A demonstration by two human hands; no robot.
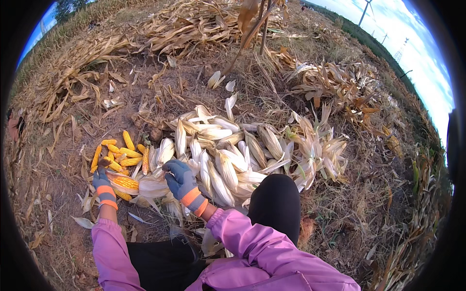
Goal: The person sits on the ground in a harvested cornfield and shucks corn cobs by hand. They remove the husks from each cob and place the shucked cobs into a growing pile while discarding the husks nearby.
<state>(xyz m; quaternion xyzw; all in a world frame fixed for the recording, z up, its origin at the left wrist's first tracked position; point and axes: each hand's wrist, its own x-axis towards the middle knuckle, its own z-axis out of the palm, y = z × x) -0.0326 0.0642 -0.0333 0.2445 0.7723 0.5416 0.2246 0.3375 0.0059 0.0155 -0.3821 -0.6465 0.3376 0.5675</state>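
Observation:
Both my hands wear blue-grey work gloves with orange cuff bands. My left hand is at the tip end of a partly husked corn cob, its fingers partly hidden. The cob's yellow kernels show, and its peeled-back husk spreads toward my right hand. My right hand is curled at that husk's other end; whether it grips the husk is unclear. Bare yellow cobs lie heaped just beyond my left hand. A large pile of corn ears in pale husks lies beyond and right of my right hand.
Loose husks lie right of the pile. Dry cornstalks are heaped across the far ground, with another husk heap at the far right. An upright stalk stands ahead. My bent black-clad knee borders the pile.

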